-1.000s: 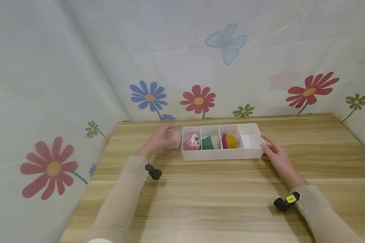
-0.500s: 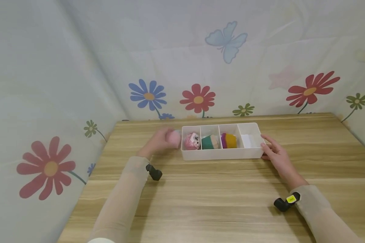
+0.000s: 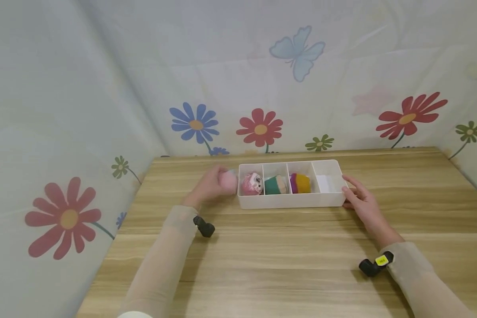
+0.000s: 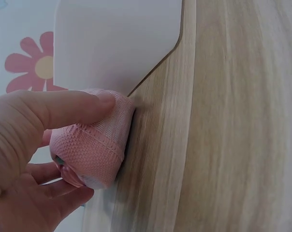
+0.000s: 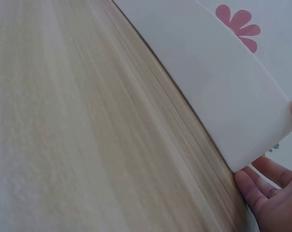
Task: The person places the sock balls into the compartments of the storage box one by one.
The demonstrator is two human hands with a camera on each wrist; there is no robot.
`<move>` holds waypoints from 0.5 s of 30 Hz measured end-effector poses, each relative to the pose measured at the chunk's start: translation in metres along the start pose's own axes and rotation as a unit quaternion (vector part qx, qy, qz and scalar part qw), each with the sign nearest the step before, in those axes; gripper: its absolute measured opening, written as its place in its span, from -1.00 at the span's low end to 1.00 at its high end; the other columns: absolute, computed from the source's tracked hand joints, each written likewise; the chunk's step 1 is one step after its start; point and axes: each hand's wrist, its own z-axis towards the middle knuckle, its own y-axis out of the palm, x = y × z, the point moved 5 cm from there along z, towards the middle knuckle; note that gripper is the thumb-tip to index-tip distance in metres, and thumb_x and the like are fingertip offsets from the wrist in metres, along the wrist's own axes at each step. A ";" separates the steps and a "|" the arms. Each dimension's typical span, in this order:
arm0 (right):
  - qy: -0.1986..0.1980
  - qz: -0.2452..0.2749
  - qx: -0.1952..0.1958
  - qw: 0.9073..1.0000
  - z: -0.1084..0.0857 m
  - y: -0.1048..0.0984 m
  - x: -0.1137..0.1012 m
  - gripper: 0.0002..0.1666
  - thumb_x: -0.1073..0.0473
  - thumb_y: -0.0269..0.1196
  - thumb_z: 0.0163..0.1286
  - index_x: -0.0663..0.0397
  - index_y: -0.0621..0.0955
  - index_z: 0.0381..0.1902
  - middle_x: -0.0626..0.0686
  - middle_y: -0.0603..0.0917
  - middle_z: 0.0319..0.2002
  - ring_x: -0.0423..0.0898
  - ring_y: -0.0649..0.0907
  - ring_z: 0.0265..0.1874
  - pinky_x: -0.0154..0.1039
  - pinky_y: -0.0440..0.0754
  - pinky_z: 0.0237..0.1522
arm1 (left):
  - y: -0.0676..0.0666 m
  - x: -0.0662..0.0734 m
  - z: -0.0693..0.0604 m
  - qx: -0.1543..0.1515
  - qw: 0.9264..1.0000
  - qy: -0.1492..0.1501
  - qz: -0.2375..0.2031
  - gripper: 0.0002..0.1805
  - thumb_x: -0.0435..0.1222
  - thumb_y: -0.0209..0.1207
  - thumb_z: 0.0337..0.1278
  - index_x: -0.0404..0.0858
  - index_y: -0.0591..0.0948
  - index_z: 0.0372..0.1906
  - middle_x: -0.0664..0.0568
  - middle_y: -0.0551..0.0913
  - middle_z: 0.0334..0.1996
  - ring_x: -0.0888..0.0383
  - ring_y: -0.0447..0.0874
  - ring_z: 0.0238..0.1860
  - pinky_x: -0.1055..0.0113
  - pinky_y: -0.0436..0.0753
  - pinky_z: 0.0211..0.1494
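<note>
My left hand (image 3: 207,185) holds a rolled-up pink sock (image 4: 95,150) just off the left end of a white divided box (image 3: 290,202). In the left wrist view the thumb lies over the knitted roll and fingers are on its other side; the sock sits low by the table. At the box's right end, my right hand (image 3: 363,203) grips the corner, thumb at the rim and fingers low against the wall. Inside the box, from the left, are a pink-and-white patterned roll (image 3: 252,183), a green-and-beige roll (image 3: 275,185) and a yellow-and-purple roll (image 3: 301,183).
The box's rightmost compartment (image 3: 329,176) shows only a white patch on its floor. Under everything is a wood-grain table (image 3: 286,256). A white curtain (image 3: 222,70) with printed flowers and a butterfly hangs behind and at the left.
My left hand has shifted slightly at the pink sock, which shows more plainly now. The box and the right hand have stayed in place.
</note>
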 end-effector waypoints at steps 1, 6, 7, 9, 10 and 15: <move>-0.001 -0.001 0.000 1.000 0.000 0.000 0.000 -0.34 -0.09 0.00 0.42 -0.02 0.20 0.41 0.20 0.45 -0.02 -0.33 0.55 -0.26 -0.41 0.59 -0.24 | 0.000 0.001 0.000 0.002 1.000 0.002 0.001 -0.14 -0.19 0.49 -0.37 -0.27 0.35 0.18 -0.09 0.44 0.08 0.01 0.42 0.03 0.10 0.42 0.13; -0.005 -0.004 -0.003 1.000 -0.001 0.000 0.001 -0.34 -0.09 -0.01 0.42 -0.03 0.20 0.41 0.27 0.44 0.01 -0.31 0.55 -0.25 -0.41 0.59 -0.23 | 0.002 -0.001 -0.001 0.011 1.000 0.011 0.007 -0.13 -0.18 0.49 -0.42 -0.28 0.37 0.16 -0.09 0.47 0.05 0.03 0.44 0.01 0.13 0.45 0.10; -0.005 -0.005 -0.003 1.000 -0.001 0.001 0.001 -0.34 -0.09 -0.01 0.43 -0.03 0.20 0.41 0.24 0.45 -0.01 -0.31 0.55 -0.25 -0.41 0.59 -0.23 | 0.002 -0.001 -0.001 0.013 1.000 0.014 0.007 -0.12 -0.17 0.50 -0.43 -0.29 0.37 0.16 -0.09 0.47 0.04 0.02 0.44 0.00 0.12 0.45 0.09; -0.004 -0.003 -0.003 1.000 -0.001 0.000 0.001 -0.34 -0.09 -0.01 0.43 -0.03 0.20 0.40 0.15 0.46 -0.04 -0.31 0.55 -0.25 -0.40 0.59 -0.23 | 0.002 0.000 -0.003 0.016 1.000 0.014 0.001 -0.13 -0.18 0.50 -0.43 -0.30 0.37 0.15 -0.10 0.47 0.03 0.02 0.44 -0.01 0.13 0.46 0.07; -0.004 -0.003 -0.002 1.000 -0.001 0.000 0.001 -0.34 -0.08 0.00 0.43 -0.02 0.20 0.40 0.11 0.47 -0.06 -0.31 0.56 -0.25 -0.40 0.59 -0.24 | 0.001 0.001 -0.004 0.018 1.000 0.014 -0.004 -0.13 -0.19 0.50 -0.43 -0.32 0.37 0.15 -0.10 0.47 0.02 0.01 0.44 -0.02 0.12 0.47 0.06; 0.001 0.005 0.001 1.000 -0.001 -0.001 -0.001 -0.35 -0.07 0.00 0.43 -0.03 0.20 0.41 0.10 0.46 -0.07 -0.31 0.56 -0.26 -0.41 0.59 -0.24 | -0.004 0.005 -0.008 0.028 0.999 0.016 -0.017 -0.16 -0.22 0.50 -0.41 -0.31 0.38 0.13 -0.10 0.48 0.00 0.01 0.46 -0.05 0.11 0.49 0.03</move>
